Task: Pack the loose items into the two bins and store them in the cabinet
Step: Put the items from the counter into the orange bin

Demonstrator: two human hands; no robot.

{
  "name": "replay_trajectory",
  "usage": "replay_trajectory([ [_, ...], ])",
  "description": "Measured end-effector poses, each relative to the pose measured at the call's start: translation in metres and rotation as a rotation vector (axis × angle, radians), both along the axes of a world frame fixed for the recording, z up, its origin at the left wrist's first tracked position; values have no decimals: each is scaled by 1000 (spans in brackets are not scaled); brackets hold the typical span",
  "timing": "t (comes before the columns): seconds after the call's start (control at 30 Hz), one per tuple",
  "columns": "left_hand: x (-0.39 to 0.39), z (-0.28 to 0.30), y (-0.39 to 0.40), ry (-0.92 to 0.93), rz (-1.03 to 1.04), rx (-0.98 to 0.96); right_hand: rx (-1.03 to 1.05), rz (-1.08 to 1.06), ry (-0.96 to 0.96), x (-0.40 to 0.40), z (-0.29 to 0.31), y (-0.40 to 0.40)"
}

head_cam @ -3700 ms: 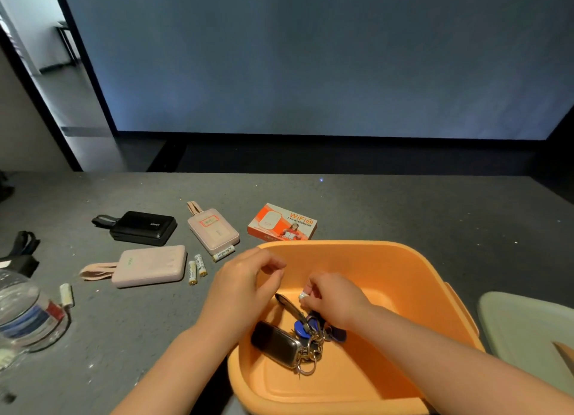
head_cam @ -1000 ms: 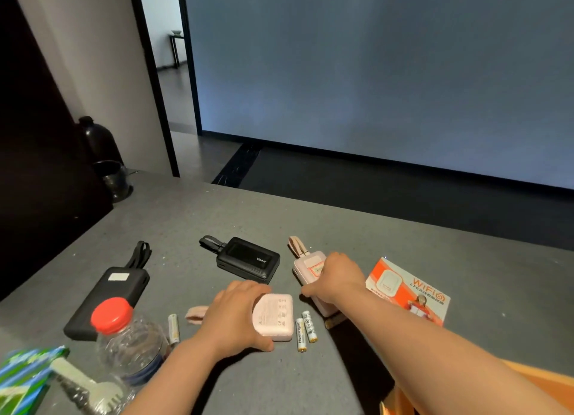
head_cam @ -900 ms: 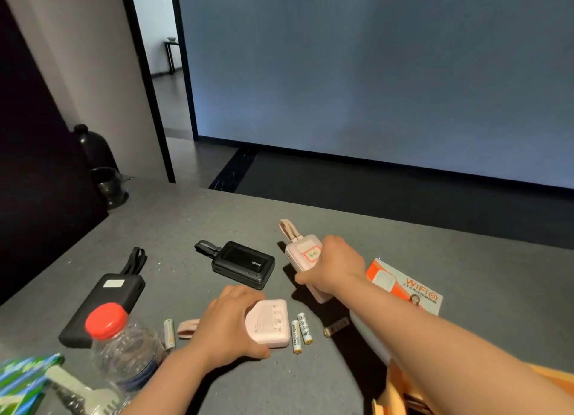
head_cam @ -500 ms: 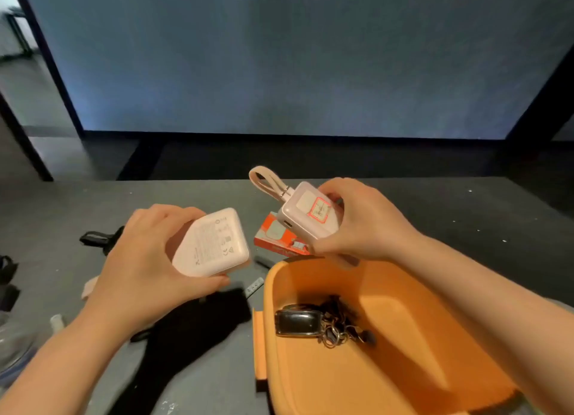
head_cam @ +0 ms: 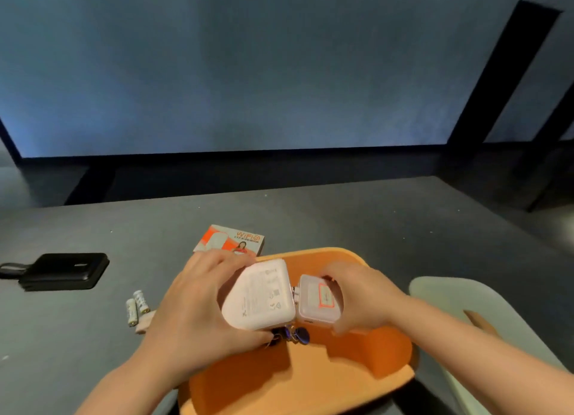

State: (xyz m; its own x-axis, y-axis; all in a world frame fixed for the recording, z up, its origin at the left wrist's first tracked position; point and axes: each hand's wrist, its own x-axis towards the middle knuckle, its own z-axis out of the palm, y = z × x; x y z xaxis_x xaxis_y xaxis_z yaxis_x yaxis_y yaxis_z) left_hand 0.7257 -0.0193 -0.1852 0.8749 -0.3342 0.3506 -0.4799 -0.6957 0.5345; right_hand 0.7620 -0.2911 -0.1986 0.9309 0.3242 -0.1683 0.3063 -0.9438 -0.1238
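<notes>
Packing step: my left hand (head_cam: 198, 315) grips the larger pink power bank (head_cam: 259, 295), right hand (head_cam: 363, 299) the smaller one (head_cam: 320, 299), both over the orange bin (head_cam: 310, 380). Next: lower, release; batteries (head_cam: 136, 306) wait at 9 o'clock

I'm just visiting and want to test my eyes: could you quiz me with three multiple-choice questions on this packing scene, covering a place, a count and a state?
1. Where are the two pink power banks?
A. on the table
B. held over the orange bin
C. in the pale green bin

2. How many batteries lie together left of the orange bin?
A. two
B. four
C. none

3. The left hand is:
A. flat on the table
B. gripping a power bank
C. hanging idle

Key: 1 B, both hands hold them above it; 2 A, a pair lies there; 3 B, fingers wrap it.
</notes>
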Motion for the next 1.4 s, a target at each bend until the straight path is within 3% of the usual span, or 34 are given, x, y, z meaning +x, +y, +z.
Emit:
replay_trajectory([
  [0.27,1,-18,-16,3,23,99,-154,116,47,26,-38,16],
  [0.57,4,-24,-22,1,71,161,-138,173,-23,28,-46,14],
  [0.63,5,-23,-25,7,54,184,-51,112,-58,23,-37,12],
  [0.77,5,-19,-32,19,13,191,495,-26,54,-5,-10,6],
  [0.83,5,-17,-36,26,-12,207,600,18,99,-25,2,9],
  [0.93,3,-16,-43,37,-47,259,489,108,34,-43,3,19],
  [1.17,1,-14,-45,50,-124,321,415,67,-176,-50,-1,17],
  [1.4,5,-26,-39,136,-147,294,366,59,-131,-50,-4,8],
])
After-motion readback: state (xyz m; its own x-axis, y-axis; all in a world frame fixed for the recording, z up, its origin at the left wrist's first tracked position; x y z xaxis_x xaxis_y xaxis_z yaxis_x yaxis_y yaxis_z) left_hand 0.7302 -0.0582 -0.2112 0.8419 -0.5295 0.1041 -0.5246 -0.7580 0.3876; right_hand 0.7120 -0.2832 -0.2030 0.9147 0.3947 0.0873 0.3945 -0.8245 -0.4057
